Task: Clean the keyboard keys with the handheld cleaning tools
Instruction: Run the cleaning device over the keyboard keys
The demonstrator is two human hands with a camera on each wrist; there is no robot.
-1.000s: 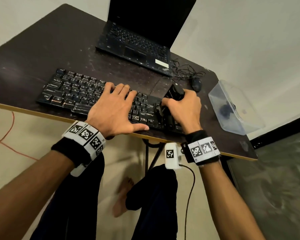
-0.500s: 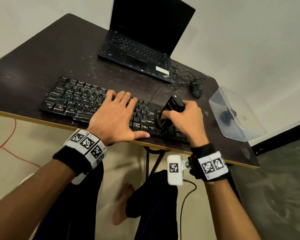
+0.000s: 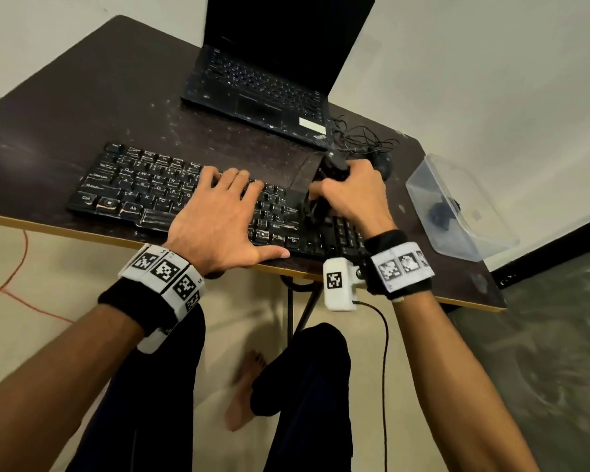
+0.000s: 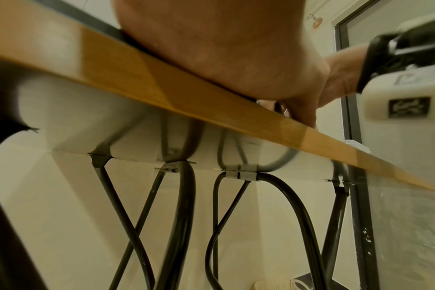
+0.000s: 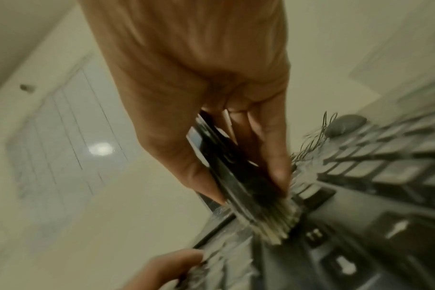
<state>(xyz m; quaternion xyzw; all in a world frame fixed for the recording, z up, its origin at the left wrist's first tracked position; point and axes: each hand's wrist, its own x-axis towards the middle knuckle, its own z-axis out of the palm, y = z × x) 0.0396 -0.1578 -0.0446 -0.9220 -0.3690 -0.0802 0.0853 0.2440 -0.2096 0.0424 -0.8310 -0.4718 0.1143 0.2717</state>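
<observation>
A black keyboard (image 3: 143,189) with worn white legends lies along the near edge of the dark table (image 3: 82,107). My left hand (image 3: 218,216) lies flat on its middle keys, fingers straight and spread, thumb along the front edge. My right hand (image 3: 351,195) grips a black cleaning brush (image 3: 332,170) and holds its bristles down on the keys toward the keyboard's right part. The right wrist view shows the brush (image 5: 238,176), blurred, with pale bristle tips (image 5: 276,221) on the keys (image 5: 385,168). The left wrist view shows only my palm (image 4: 224,49) over the table's edge (image 4: 162,84).
An open black laptop (image 3: 269,80) sits at the back of the table. A black mouse (image 3: 382,163) with tangled cable lies behind my right hand. A clear plastic box (image 3: 457,206) holding a dark object stands at the right edge. Metal table legs (image 4: 181,215) are below.
My right hand with the brush has shifted a little along the right part of the keyboard. The left hand stays flat on the keys.
</observation>
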